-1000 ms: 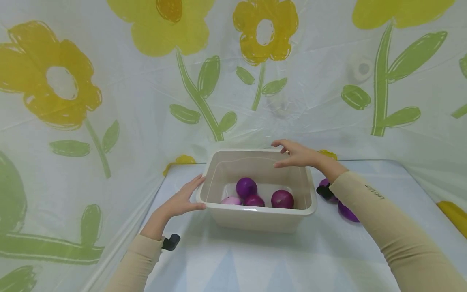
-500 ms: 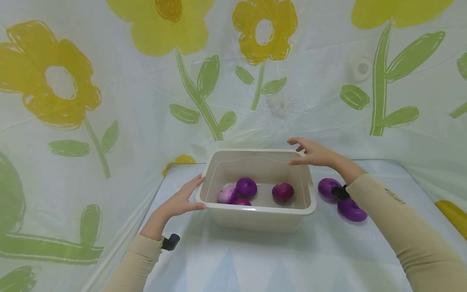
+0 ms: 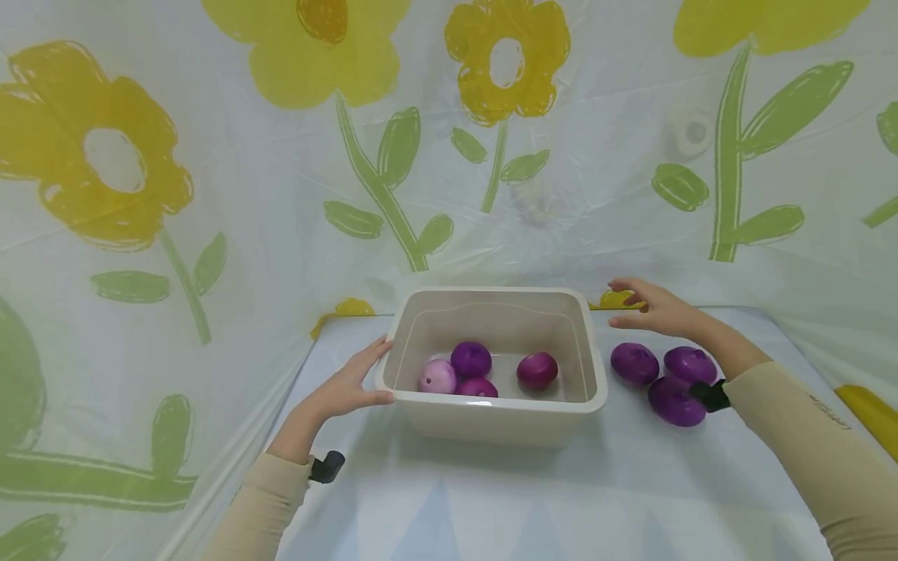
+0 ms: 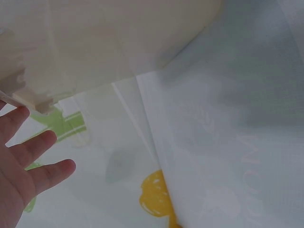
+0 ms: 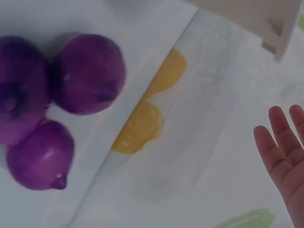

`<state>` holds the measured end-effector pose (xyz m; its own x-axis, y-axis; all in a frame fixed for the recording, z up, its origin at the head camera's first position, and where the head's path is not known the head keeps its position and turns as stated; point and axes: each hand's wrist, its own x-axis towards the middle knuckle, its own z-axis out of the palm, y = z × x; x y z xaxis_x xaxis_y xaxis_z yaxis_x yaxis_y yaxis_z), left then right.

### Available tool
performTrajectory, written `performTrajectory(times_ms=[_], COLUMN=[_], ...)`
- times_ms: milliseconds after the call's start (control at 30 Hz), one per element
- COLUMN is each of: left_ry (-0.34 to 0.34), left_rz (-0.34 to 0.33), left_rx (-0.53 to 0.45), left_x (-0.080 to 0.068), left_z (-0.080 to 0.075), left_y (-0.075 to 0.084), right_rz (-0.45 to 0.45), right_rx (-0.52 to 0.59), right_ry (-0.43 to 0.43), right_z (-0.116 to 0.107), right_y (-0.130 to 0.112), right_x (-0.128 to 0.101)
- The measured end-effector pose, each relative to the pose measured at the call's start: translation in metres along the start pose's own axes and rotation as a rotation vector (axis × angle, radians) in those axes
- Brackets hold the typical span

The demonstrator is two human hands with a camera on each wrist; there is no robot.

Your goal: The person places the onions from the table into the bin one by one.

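Observation:
A beige plastic tub (image 3: 491,421) stands on the table with several purple onions (image 3: 471,359) in shallow water. My left hand (image 3: 345,387) rests with straight fingers against the tub's left rim; in the left wrist view the left hand (image 4: 19,161) lies just below the tub (image 4: 95,42). My right hand (image 3: 648,306) hovers empty, fingers straight, to the right of the tub and just beyond three purple onions (image 3: 634,363) lying on the table. The right wrist view shows those onions (image 5: 88,73) at the left and the right hand (image 5: 285,152) at the right edge.
A flower-printed plastic sheet (image 3: 281,156) covers the walls and the table (image 3: 491,506). A yellow object (image 3: 870,413) lies at the table's far right edge. A round white fitting (image 3: 691,131) shows behind the sheet on the back wall.
My right hand moved from above the tub's far rim out to the right, beyond the three loose onions. The onions in the tub shifted a little. The left hand stayed.

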<state>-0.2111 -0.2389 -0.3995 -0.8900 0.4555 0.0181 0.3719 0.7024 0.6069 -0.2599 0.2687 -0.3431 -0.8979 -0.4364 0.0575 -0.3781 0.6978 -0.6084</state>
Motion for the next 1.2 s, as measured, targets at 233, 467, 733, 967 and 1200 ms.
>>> performTrajectory(times_ms=[233, 467, 733, 967, 1200], left_ry=[-0.001, -0.004, -0.002, -0.004, -0.004], left_rz=[0.009, 0.02, 0.01, -0.004, -0.01], left_rx=[-0.004, 0.002, 0.006, 0.007, 0.009], left_x=[-0.001, 0.0, 0.0, -0.001, 0.0], left_z=[0.0, 0.0, 0.0, 0.0, 0.0], left_y=[0.0, 0.0, 0.001, 0.002, 0.003], right_rz=[0.079, 0.154, 0.173, 0.177, 0.092], right_rx=[0.011, 0.015, 0.017, -0.011, 0.001], right_ry=[-0.015, -0.026, -0.006, -0.006, 0.027], right_z=[0.006, 0.025, 0.047, 0.066, 0.08], right_y=[0.026, 0.066, 0.095, 0.114, 0.126], right_x=[-0.027, -0.053, -0.08, -0.095, -0.102])
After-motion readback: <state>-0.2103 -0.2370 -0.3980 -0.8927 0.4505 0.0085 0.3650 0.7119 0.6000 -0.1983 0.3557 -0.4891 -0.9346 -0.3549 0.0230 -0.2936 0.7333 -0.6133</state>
